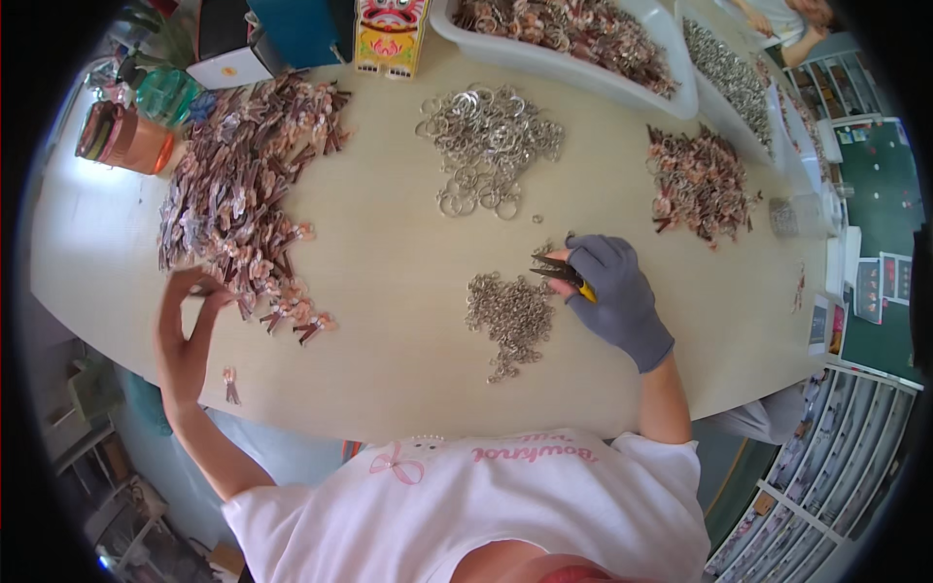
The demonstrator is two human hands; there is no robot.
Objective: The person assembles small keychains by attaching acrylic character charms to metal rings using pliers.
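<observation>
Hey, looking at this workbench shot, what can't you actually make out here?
- Left hand: its fingertips meet at the edge of the pink-brown charm pile; whether they pinch a charm is too small to tell.
- Pliers in the gloved right hand: handles hidden by the glove; anything at the tips too small.
- Small ring pile: single rings blur together.
- White trays: cut off by the top edge.

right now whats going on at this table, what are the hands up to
A person sits at a long pale table. The right hand, in a grey glove, grips small pliers beside a heap of small metal rings. The bare left hand reaches into the edge of a big pile of brown and pink charms, and whether it has one pinched is hard to tell. A pile of larger key rings lies further back, with white trays of parts behind.
</observation>
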